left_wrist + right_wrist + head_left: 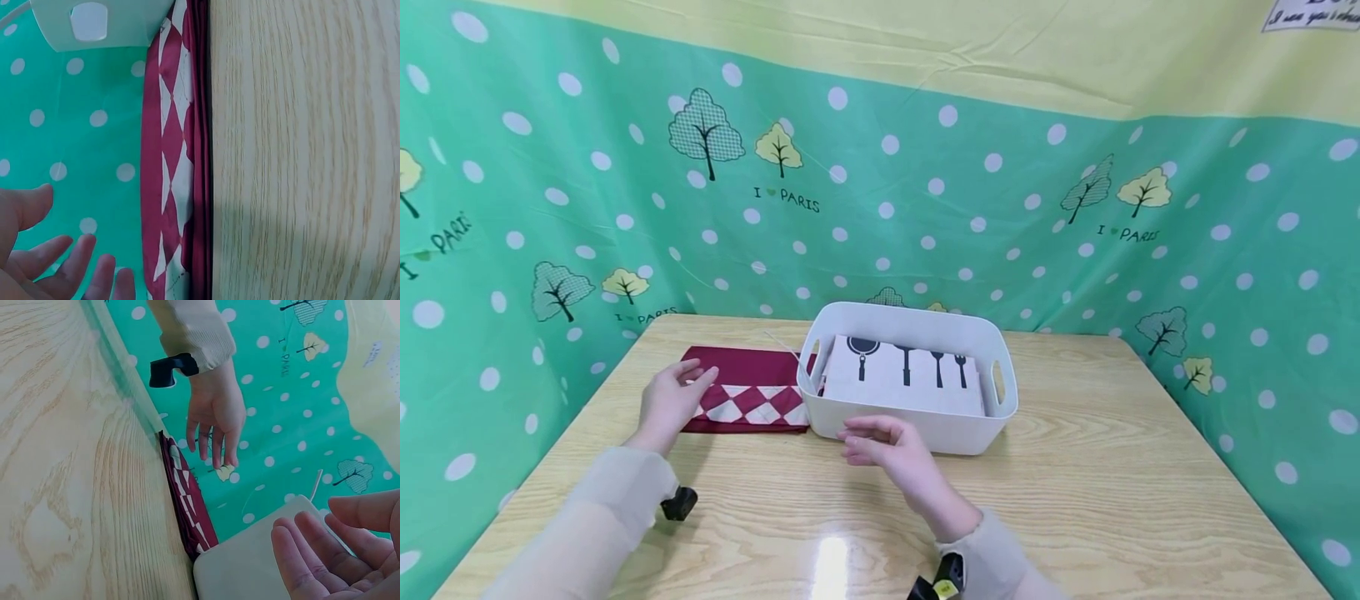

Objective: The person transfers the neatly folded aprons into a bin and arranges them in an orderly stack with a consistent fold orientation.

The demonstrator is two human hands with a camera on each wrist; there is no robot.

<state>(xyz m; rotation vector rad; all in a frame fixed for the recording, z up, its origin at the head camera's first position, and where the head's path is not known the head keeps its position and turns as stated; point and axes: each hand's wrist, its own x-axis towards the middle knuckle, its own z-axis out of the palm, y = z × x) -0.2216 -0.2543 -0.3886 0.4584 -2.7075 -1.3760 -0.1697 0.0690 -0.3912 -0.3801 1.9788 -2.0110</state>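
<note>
A folded maroon cloth (748, 365) with a band of maroon and white diamonds lies flat on the wooden table. My left hand (670, 404) hovers over its left end, fingers loosely bent and holding nothing. Right beside the cloth stands a white plastic bin (925, 429) with handle holes in its ends. Inside it is a folded white cloth (880, 383) printed with dark kitchen utensils. In front of the bin's near wall, my right hand (898, 458) is raised with relaxed fingers and nothing in its grasp. The left wrist view shows the left hand's spread fingertips (81, 250) above the cloth's level.
A thin white strip (786, 343) sticks out at the bin's left end. The wooden table (1097, 492) extends to the right and toward me. A green dotted curtain (880, 208) with printed trees encloses the back and both sides.
</note>
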